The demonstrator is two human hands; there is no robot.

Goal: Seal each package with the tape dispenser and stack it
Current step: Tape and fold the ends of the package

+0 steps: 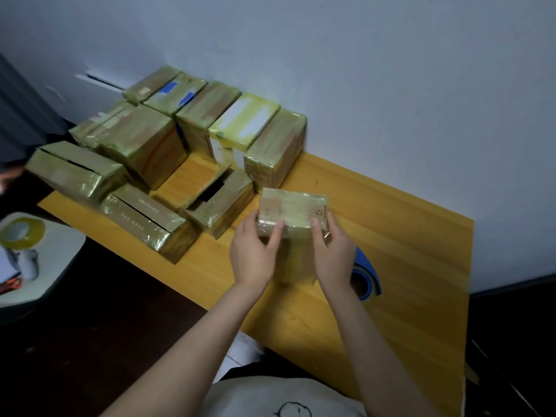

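A small cardboard package (pixel 292 212) wrapped in yellowish tape stands on the wooden table (pixel 406 251) in front of me. My left hand (pixel 255 251) grips its left side and my right hand (pixel 332 254) grips its right side, thumbs on the near top edge. A blue tape dispenser (pixel 367 278) lies on the table just right of my right wrist, partly hidden by it. Several taped packages (pixel 210 115) are stacked against the wall at the back left. Three packages with gaping flaps (pixel 216 197) lie in front of that stack.
A white wall runs behind the table. A roll of clear tape (pixel 22 233) rests on a white stool (pixel 57 266) at the far left, next to small white items. Dark floor lies below the table's near edge.
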